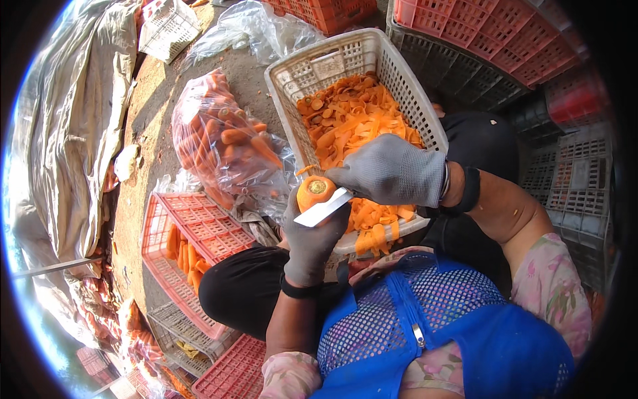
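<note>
My left hand [311,243], in a grey glove, is closed around a thick orange carrot [315,191], its round cut end facing up. My right hand [397,171], gloved the same way, grips a knife whose handle is hidden by the fingers. The flat pale blade [324,207] lies across the near side of the carrot. A right-hand finger reaches to the carrot's edge, beside a thin strip of peel [306,169]. Just beyond both hands stands a worn whitish plastic crate [282,90], partly filled with orange peelings and carrot ends [362,123].
Left of the crate lies a clear plastic bag of carrots [222,136]. A pink-red crate [199,226] with peeled carrots stands near my left knee. Stacked red and dark crates [488,40] rise at the far right. Pale sheeting [73,133] hangs along the left.
</note>
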A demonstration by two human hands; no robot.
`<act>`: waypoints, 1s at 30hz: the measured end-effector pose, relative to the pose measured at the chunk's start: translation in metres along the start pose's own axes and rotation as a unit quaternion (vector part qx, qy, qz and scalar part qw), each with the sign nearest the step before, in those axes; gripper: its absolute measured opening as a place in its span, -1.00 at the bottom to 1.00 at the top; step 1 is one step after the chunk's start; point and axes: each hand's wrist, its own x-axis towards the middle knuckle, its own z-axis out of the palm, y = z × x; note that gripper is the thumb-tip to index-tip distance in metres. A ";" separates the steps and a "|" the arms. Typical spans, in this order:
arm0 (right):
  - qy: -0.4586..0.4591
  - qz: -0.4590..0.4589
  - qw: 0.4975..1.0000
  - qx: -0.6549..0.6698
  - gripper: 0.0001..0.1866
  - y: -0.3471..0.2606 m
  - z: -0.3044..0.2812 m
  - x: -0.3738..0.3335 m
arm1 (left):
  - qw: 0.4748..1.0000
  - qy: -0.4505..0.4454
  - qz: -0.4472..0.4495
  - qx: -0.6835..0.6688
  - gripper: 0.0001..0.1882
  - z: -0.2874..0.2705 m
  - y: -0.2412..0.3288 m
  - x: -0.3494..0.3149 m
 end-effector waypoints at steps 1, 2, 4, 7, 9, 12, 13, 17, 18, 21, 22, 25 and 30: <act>0.002 0.011 1.000 0.019 -0.55 0.002 0.004 -0.001 | 1.000 -0.007 -0.008 -0.002 -0.40 0.000 0.001 -0.001; 0.003 0.022 0.999 0.037 -0.60 0.005 0.009 -0.002 | 1.000 -0.011 -0.009 -0.003 -0.40 -0.001 0.000 -0.002; -0.006 0.038 0.998 0.041 -0.65 0.015 0.021 0.000 | 0.999 -0.037 -0.029 0.017 -0.40 -0.004 -0.005 -0.005; -0.033 0.106 0.994 0.016 -0.76 0.026 0.032 0.005 | 0.998 -0.044 0.009 0.053 -0.41 -0.008 -0.012 -0.009; -0.172 0.201 0.960 -0.092 -0.84 0.068 0.057 0.001 | 0.968 -0.071 0.180 0.162 -0.35 -0.008 0.001 -0.010; -0.098 0.210 0.973 -0.019 -0.80 0.065 0.053 0.002 | 0.917 -0.076 0.306 0.245 -0.23 -0.012 0.007 -0.012; -0.082 0.219 0.972 0.006 -0.77 0.064 0.049 0.001 | 0.915 -0.060 0.311 0.249 -0.22 -0.011 0.003 -0.011; -0.041 0.222 0.969 0.101 -0.74 0.051 0.050 -0.002 | 0.886 -0.017 0.352 0.300 -0.27 -0.021 -0.011 -0.005; -0.036 0.223 0.967 0.115 -0.74 0.048 0.049 -0.001 | 0.877 0.004 0.366 0.313 -0.29 -0.020 -0.011 -0.004; -0.054 0.230 0.967 0.090 -0.78 0.046 0.041 0.004 | 0.853 0.044 0.373 0.362 -0.30 -0.019 -0.007 -0.002; -0.047 0.216 0.969 0.112 -0.79 0.049 0.044 0.003 | 0.851 0.044 0.364 0.375 -0.29 -0.019 -0.006 -0.002; 0.005 0.169 0.974 0.152 -0.79 0.045 0.042 0.004 | 0.873 0.020 0.335 0.352 -0.25 -0.018 -0.009 -0.001; 0.090 0.014 0.991 0.094 -0.72 0.017 0.015 -0.002 | 0.905 0.019 0.274 0.324 -0.28 -0.017 -0.019 0.001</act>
